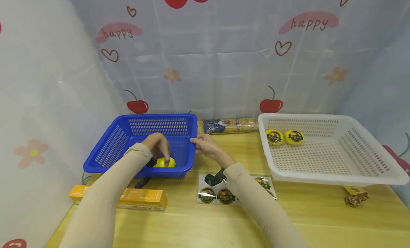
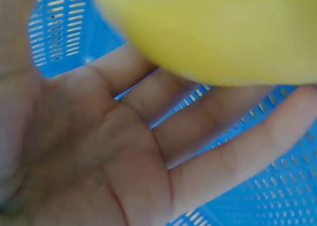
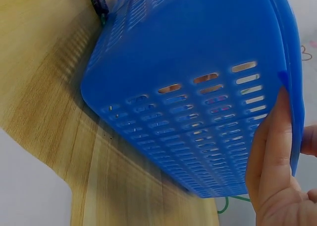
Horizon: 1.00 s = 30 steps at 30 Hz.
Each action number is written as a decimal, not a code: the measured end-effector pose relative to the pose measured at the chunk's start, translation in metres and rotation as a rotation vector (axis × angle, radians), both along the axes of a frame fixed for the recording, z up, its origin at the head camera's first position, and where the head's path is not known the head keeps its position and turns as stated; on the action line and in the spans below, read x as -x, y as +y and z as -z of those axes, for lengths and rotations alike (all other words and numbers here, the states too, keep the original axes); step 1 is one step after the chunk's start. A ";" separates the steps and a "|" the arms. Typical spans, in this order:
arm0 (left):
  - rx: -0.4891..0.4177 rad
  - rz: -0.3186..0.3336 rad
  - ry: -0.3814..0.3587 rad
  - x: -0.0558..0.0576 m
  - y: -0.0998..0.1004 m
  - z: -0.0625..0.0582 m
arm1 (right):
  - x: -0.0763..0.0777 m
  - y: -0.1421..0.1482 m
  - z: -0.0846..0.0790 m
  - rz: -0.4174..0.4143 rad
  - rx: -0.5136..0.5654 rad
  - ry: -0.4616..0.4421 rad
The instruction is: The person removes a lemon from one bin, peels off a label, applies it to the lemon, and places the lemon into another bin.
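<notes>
A yellow lemon (image 1: 164,163) lies in the blue basket (image 1: 192,159), near its front wall. My left hand (image 1: 157,144) reaches down into the basket and grips the lemon. In the left wrist view the lemon (image 2: 223,32) fills the upper right, with the fingers (image 2: 198,122) bent against it; the thumb's tip is out of sight. My right hand (image 1: 206,146) pinches the basket's right rim. From the right wrist view, the fingers (image 3: 277,151) press the outside of the basket wall (image 3: 198,52), with the thumb partly seen on the other side of the rim.
At the right stands a white basket (image 1: 320,177) with two stickered lemons (image 1: 285,137). A sticker sheet (image 1: 211,196) lies under the right forearm. An orange box (image 1: 141,198) is at front left, a clear-wrapped package (image 1: 230,125) at the back, and small wrapped items (image 1: 355,198) at right.
</notes>
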<state>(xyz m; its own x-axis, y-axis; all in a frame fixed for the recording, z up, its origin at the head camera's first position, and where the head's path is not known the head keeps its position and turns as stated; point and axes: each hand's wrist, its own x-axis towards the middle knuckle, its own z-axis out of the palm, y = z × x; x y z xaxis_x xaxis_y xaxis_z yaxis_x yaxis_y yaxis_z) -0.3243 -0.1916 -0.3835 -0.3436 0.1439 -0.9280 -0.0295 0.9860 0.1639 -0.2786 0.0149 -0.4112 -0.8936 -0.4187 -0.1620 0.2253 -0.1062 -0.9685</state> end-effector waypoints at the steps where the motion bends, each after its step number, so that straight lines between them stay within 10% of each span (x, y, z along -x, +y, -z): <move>1: -0.016 -0.003 0.005 0.001 -0.001 0.000 | 0.000 0.000 -0.001 -0.001 0.001 -0.006; 7: -0.243 -0.066 0.127 0.002 -0.011 -0.021 | 0.001 0.001 -0.002 0.016 -0.011 -0.014; 15: -0.658 -0.093 0.501 -0.020 -0.031 -0.058 | 0.000 0.003 0.002 0.034 0.017 0.016; 22: -0.823 -0.068 0.796 -0.044 -0.021 -0.049 | -0.002 0.006 0.005 0.045 0.023 0.045; 30: -0.967 -0.160 0.938 -0.062 0.006 -0.032 | -0.005 0.024 0.010 0.152 0.006 0.104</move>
<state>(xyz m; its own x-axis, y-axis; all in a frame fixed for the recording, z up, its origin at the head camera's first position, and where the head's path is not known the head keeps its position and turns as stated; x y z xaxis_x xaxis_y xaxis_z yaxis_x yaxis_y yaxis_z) -0.2618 -0.1861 -0.3512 -0.8596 0.4986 0.1115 0.3726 0.4624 0.8046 -0.2737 0.0387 -0.4210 -0.9584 -0.2784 -0.0634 0.1051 -0.1376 -0.9849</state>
